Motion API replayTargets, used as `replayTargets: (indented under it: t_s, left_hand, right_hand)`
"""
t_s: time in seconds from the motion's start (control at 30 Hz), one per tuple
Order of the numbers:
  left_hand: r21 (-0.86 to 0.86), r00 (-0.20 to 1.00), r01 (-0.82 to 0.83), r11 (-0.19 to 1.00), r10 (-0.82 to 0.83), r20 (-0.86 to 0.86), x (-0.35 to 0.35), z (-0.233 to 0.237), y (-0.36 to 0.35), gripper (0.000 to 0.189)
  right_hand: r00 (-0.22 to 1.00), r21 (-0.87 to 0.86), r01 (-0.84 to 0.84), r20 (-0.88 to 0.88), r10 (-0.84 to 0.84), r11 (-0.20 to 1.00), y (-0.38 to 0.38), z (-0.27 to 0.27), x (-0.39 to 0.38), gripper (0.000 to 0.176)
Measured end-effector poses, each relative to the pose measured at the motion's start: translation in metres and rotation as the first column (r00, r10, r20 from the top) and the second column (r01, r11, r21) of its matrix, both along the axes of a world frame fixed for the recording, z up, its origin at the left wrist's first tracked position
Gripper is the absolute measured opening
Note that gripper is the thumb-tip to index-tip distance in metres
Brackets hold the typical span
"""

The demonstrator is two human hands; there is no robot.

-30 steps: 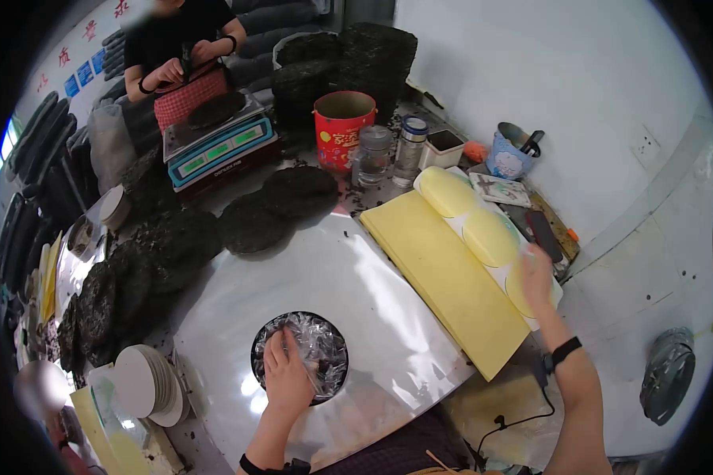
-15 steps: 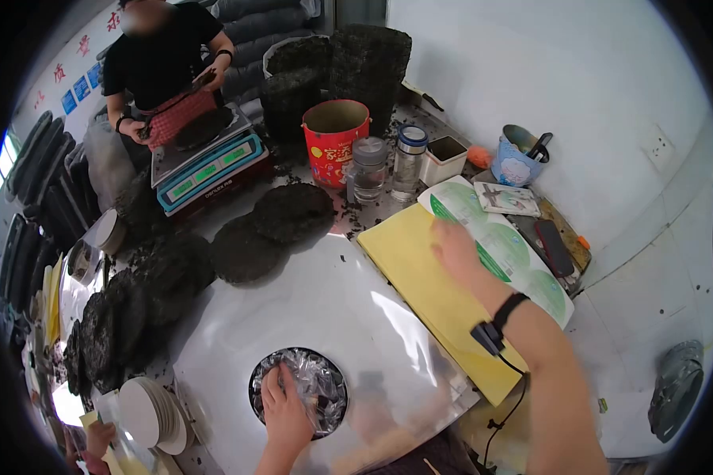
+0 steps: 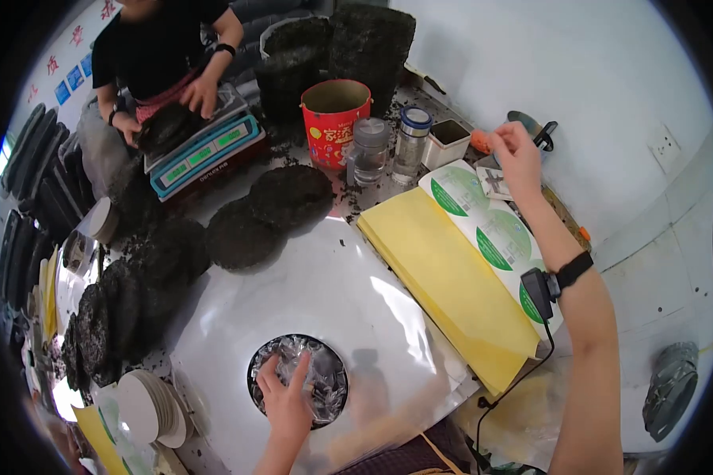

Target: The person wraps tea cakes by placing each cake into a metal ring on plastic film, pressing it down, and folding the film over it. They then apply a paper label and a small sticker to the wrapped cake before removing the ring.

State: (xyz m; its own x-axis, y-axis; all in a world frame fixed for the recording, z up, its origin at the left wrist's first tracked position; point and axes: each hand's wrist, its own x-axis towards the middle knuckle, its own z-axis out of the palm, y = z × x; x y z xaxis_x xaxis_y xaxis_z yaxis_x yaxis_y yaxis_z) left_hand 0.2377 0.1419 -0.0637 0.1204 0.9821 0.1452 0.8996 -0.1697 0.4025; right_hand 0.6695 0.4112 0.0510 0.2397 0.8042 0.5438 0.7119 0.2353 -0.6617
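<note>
My left hand [image 3: 287, 408] rests on crumpled clear plastic film [image 3: 322, 376] inside a round black-rimmed container [image 3: 345, 396], its fingers apart. Raised at the right, my right hand [image 3: 520, 162] has its thumb and fingers curled together as in a pinch; whatever is between them, if anything, I cannot make out. It partly covers the blue bucket [image 3: 540, 127] and is close to an orange object [image 3: 480, 142]. Below it lie a sheet of green-and-white round labels [image 3: 501, 233] and a stack of yellow paper [image 3: 436, 277].
Dark round cakes [image 3: 245, 232] lie along the metal sheet's far edge. White discs [image 3: 152, 408] are stacked at lower left. A red bucket [image 3: 335, 131], two clear bottles [image 3: 368, 154] and a scale [image 3: 206, 158] stand behind. A co-worker [image 3: 162, 51] handles a dark cake there.
My right hand has moved up and away from the yellow paper toward the blue bucket. My left fingers have spread on the film. The co-worker's hands have shifted at the scale.
</note>
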Motion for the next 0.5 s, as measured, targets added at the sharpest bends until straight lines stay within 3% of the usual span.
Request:
replayTargets:
  t_s: [0.03, 0.1, 0.17, 0.23, 0.27, 0.33, 0.37, 0.43, 0.5]
  left_hand:
    - [-0.022, 0.998, -0.045, 0.999, 0.046, 0.035, 0.002, 0.001, 0.000, 0.071]
    - [0.009, 0.999, -0.045, 0.999, 0.045, 0.024, 0.004, 0.003, 0.001, 0.070]
    - [-0.011, 0.999, -0.041, 0.999, 0.041, 0.004, 0.002, 0.004, -0.001, 0.070]
    - [-0.006, 0.999, -0.052, 0.999, 0.052, -0.008, 0.002, 0.007, -0.002, 0.070]
    - [-0.015, 0.999, -0.037, 0.999, 0.037, -0.004, 0.002, 0.007, -0.001, 0.070]
    - [-0.024, 0.998, -0.057, 0.998, 0.057, -0.003, 0.002, 0.005, -0.003, 0.071]
    - [-0.036, 0.998, -0.065, 0.997, 0.065, -0.012, 0.002, 0.005, -0.003, 0.071]
    - [-0.058, 0.998, -0.067, 0.996, 0.067, 0.014, 0.004, 0.003, 0.005, 0.071]
    - [-0.091, 0.997, -0.072, 0.993, 0.071, -0.012, 0.003, 0.004, 0.003, 0.070]
  right_hand:
    - [0.991, 0.013, 0.055, 0.119, -0.056, 0.998, -0.003, 0.012, 0.000, 0.013]
    - [0.866, -0.179, 0.165, 0.497, -0.055, 0.970, 0.004, -0.045, 0.006, 0.021]
    - [0.462, -0.231, 0.204, 0.879, 0.114, 0.951, 0.004, -0.093, 0.000, 0.043]
    - [0.598, -0.329, 0.234, 0.791, 0.131, 0.915, 0.004, -0.115, -0.019, 0.052]
    - [0.602, -0.330, 0.209, 0.785, 0.145, 0.921, 0.010, -0.128, -0.022, 0.052]
    - [0.589, -0.013, 0.320, 0.786, -0.189, 0.947, 0.022, -0.159, -0.019, 0.054]
    - [0.591, -0.018, 0.313, 0.787, -0.179, 0.950, 0.027, -0.158, -0.022, 0.054]
    - [0.750, -0.292, 0.384, 0.652, -0.111, 0.876, 0.036, -0.146, -0.017, 0.039]
    - [0.850, -0.259, 0.337, 0.498, -0.174, 0.905, 0.080, -0.113, 0.070, 0.019]
